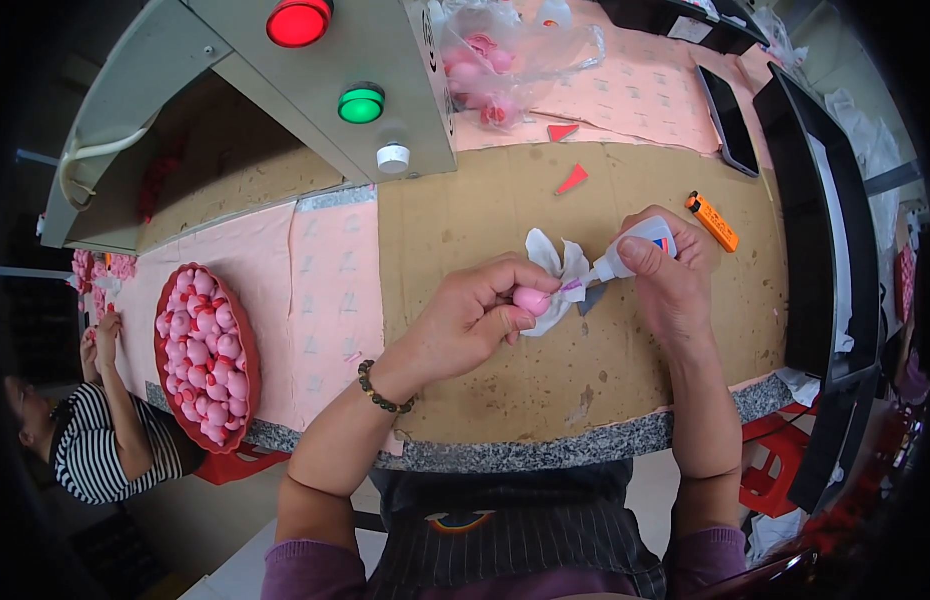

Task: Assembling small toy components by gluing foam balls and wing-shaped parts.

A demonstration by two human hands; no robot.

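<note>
My left hand (485,310) pinches a small round pink piece (531,301) between thumb and fingers, over the brown cardboard (485,400). Next to that piece is a white crumpled cloth or tissue (545,252), spread out around it. A purple mark shows on the pale part beside the piece. In my right hand (675,275) is a small white squeeze bottle (640,243), tilted so its nozzle reaches the pale part by my left fingers. Whether the nozzle touches it, I cannot tell. Beneath lies a small grey scrap (592,298).
A red basket (250,345) of pink pieces stands left. A grey machine (395,60) with red and green lights is behind it. Red scraps (573,179), an orange cutter or lighter (713,221), a phone (728,120) and black trays (820,230) lie right. Another person (110,435) sits far left.
</note>
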